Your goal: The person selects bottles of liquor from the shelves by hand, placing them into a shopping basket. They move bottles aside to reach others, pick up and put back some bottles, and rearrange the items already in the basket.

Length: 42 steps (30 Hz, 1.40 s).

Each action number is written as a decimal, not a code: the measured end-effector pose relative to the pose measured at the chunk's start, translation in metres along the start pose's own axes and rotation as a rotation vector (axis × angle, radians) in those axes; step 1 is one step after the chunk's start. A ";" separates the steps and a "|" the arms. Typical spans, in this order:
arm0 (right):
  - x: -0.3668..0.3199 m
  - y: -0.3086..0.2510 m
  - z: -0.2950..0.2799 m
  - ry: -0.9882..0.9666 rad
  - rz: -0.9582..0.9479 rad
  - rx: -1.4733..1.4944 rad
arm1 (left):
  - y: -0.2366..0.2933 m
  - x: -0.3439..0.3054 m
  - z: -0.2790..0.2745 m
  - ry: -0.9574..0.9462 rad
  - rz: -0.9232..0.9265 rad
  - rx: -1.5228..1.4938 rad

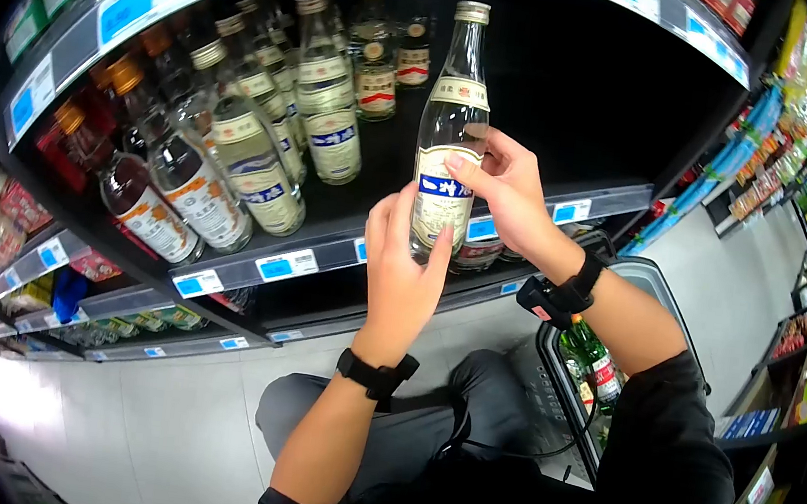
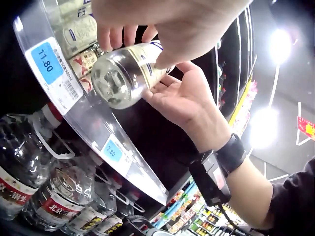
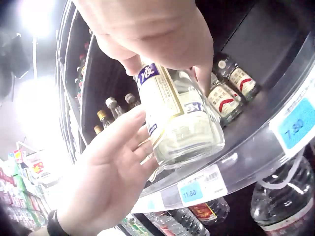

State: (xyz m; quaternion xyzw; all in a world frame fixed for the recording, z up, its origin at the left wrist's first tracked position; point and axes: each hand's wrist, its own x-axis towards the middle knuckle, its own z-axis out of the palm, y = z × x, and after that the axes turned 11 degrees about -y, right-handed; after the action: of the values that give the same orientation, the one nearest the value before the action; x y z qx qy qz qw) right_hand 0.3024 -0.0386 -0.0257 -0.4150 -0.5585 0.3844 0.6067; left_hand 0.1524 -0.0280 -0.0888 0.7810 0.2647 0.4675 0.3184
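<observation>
A clear glass bottle [image 1: 455,119] with a cream and blue label is held upright before the shelf in the head view. The left hand [image 1: 404,262] holds its lower part, thumb on one side and fingers on the other. Higher up, the right hand [image 1: 515,190] grips it with the thumb across the label. In the left wrist view the bottle's base [image 2: 110,83] faces the camera, with the right hand [image 2: 187,98] behind it. The right wrist view shows the bottle [image 3: 187,132] between the right hand [image 3: 152,34] above and the left hand [image 3: 113,167].
Several bottles [image 1: 258,171] stand on the shelf at the left, behind a front edge with price tags [image 1: 288,265]. A basket [image 1: 549,368] holding green bottles [image 1: 599,369] stands on the floor by the right arm. Large handled jugs [image 2: 64,196] sit on a lower shelf.
</observation>
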 end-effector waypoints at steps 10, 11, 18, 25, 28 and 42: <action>0.040 0.013 0.043 -0.068 -0.246 -0.087 | -0.012 0.015 -0.016 0.278 0.002 0.098; 0.043 0.017 0.044 -0.083 -0.239 -0.075 | -0.012 0.016 -0.018 0.266 -0.015 0.090; 0.053 0.034 0.060 -0.110 -0.300 -0.029 | -0.021 0.017 -0.013 0.270 -0.079 0.146; 0.063 0.046 0.071 -0.150 -0.328 -0.079 | -0.028 0.016 -0.009 0.291 -0.169 0.075; 0.063 0.048 0.070 -0.189 -0.306 -0.114 | -0.029 0.014 -0.007 0.311 -0.191 0.101; 0.064 0.058 0.071 -0.229 -0.262 -0.078 | -0.028 0.011 -0.006 0.324 -0.224 0.122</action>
State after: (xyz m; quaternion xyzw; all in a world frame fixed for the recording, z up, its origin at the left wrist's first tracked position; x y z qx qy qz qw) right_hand 0.2362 0.0476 -0.0548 -0.3154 -0.6877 0.3246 0.5676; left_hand 0.1486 -0.0002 -0.1015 0.6792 0.4253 0.5319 0.2738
